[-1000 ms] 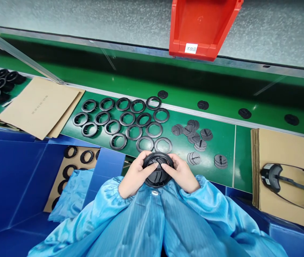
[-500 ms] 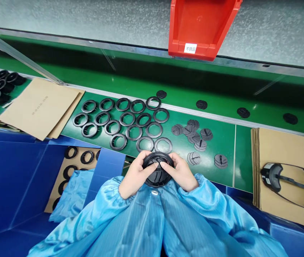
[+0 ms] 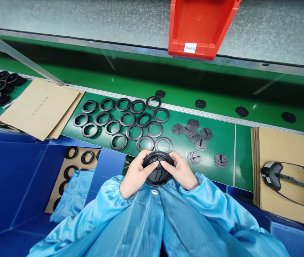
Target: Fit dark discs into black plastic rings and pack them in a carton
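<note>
At lower center, the left hand and right hand grip a black slotted disc, thumbs on its face, just below black rings on the green table.

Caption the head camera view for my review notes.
Left hand and right hand hold a black slotted disc over a green bench set with black rings.
</note>
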Demonstrator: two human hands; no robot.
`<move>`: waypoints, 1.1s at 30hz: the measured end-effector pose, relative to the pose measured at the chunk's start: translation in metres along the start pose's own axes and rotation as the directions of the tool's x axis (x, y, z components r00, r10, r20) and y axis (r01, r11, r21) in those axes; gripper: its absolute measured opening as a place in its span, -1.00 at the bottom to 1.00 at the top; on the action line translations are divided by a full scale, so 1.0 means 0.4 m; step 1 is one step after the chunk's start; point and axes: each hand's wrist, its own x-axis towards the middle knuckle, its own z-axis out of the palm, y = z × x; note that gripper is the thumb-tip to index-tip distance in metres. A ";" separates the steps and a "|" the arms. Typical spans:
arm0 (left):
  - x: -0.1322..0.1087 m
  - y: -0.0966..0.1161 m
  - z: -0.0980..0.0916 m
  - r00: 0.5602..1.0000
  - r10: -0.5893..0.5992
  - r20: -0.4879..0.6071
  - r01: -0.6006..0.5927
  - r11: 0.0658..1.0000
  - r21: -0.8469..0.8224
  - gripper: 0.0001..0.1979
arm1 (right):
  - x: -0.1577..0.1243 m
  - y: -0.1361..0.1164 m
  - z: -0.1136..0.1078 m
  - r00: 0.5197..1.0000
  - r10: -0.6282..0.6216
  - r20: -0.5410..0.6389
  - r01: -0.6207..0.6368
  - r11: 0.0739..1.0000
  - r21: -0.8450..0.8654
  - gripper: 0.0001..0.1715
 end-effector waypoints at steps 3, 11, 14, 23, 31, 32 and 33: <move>-0.001 0.008 -0.003 0.999 0.017 0.032 -0.018 0.999 0.041 -0.74 | 0.010 0.001 -0.005 0.999 0.016 0.048 -0.019 0.997 0.080 -0.57; -0.001 0.020 -0.012 0.995 0.031 0.095 -0.042 0.991 0.125 -0.75 | 0.025 0.002 -0.002 0.994 0.041 0.101 -0.065 0.969 0.240 -0.53; -0.001 0.020 -0.011 0.996 0.030 0.084 -0.040 0.992 0.120 -0.76 | 0.029 0.006 0.000 0.991 0.011 0.135 -0.042 0.972 0.232 -0.60; -0.002 0.018 -0.008 0.994 0.054 0.097 -0.071 0.981 0.179 -0.74 | 0.026 0.002 0.015 0.998 0.009 0.068 -0.023 0.979 0.202 -0.60; -0.002 0.013 -0.004 0.997 0.000 0.072 -0.010 0.991 0.136 -0.74 | 0.024 0.000 0.023 0.994 0.099 0.039 -0.106 0.952 0.288 -0.58; -0.002 0.013 -0.002 0.998 -0.014 0.065 0.007 0.994 0.106 -0.74 | 0.024 0.001 0.023 0.993 0.109 0.037 -0.115 0.951 0.287 -0.58; -0.002 0.013 0.001 0.998 -0.028 0.059 0.024 0.997 0.071 -0.73 | 0.024 0.002 0.022 0.993 0.114 0.030 -0.117 0.953 0.280 -0.58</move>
